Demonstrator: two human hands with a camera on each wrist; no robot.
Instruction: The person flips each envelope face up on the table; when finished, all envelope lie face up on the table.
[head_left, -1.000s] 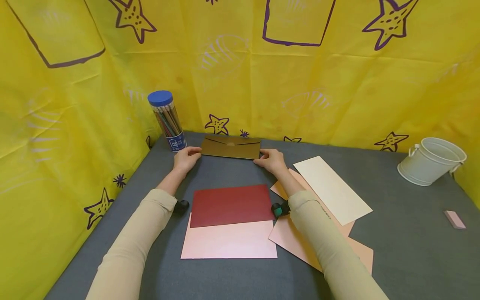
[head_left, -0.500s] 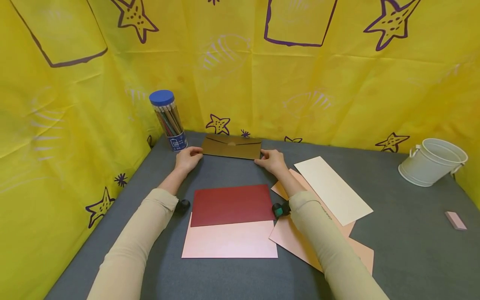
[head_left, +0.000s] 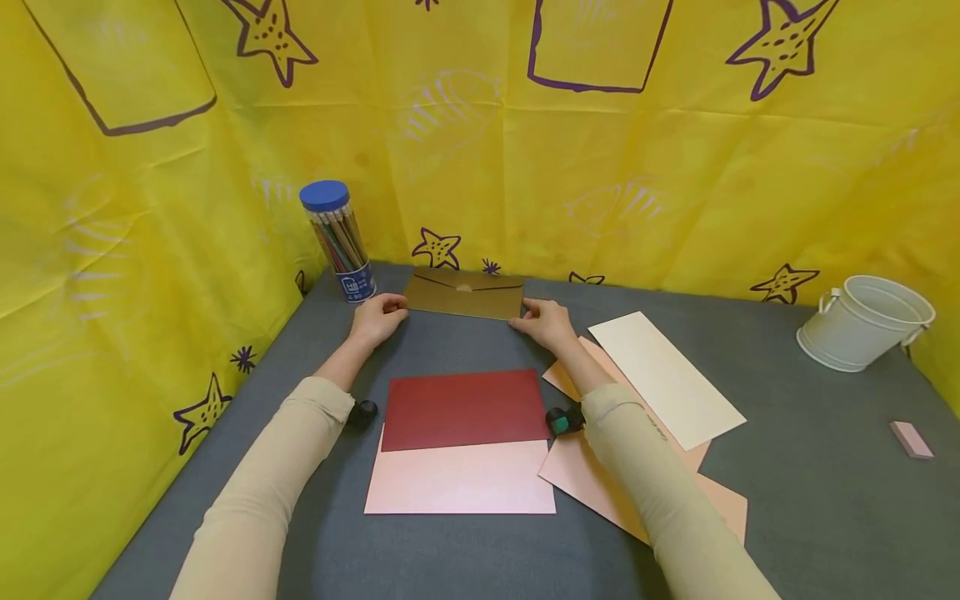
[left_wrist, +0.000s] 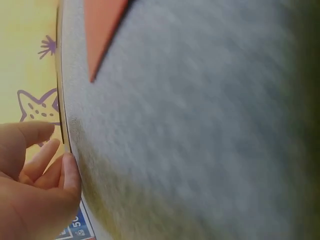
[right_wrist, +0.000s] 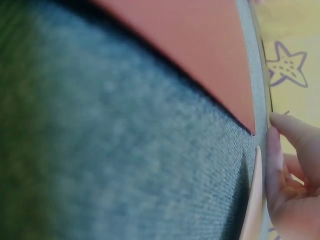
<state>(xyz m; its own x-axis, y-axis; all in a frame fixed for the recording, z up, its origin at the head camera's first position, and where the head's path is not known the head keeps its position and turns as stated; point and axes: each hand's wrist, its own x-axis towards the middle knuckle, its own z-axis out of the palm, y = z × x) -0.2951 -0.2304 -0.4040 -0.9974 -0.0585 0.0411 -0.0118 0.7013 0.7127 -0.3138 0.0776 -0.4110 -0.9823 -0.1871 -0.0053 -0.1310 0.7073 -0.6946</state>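
A gold-brown envelope (head_left: 465, 296), its flap side up, lies at the back of the grey table in the head view. My left hand (head_left: 377, 320) holds its left end near the front corner. At the opposite end, the thumb and fingers of my right hand (head_left: 544, 323) pinch the right front corner. Both wrist views show curled fingers at the envelope's thin edge, seen nearly side-on. Between my forearms a dark red envelope (head_left: 465, 410) partly covers a pale pink envelope (head_left: 459, 479).
A blue-lidded tub of pencils (head_left: 341, 242) stands just beyond my left hand. Under and beside my right arm are a cream envelope (head_left: 667, 379) and several peach and pink ones (head_left: 723, 504). Farther right are a white bucket (head_left: 855, 329) and a pink eraser (head_left: 912, 439).
The dark line under the gold-brown envelope's front edge has faded, so that edge sits slightly lower. Both hands stay at its ends, almost still.
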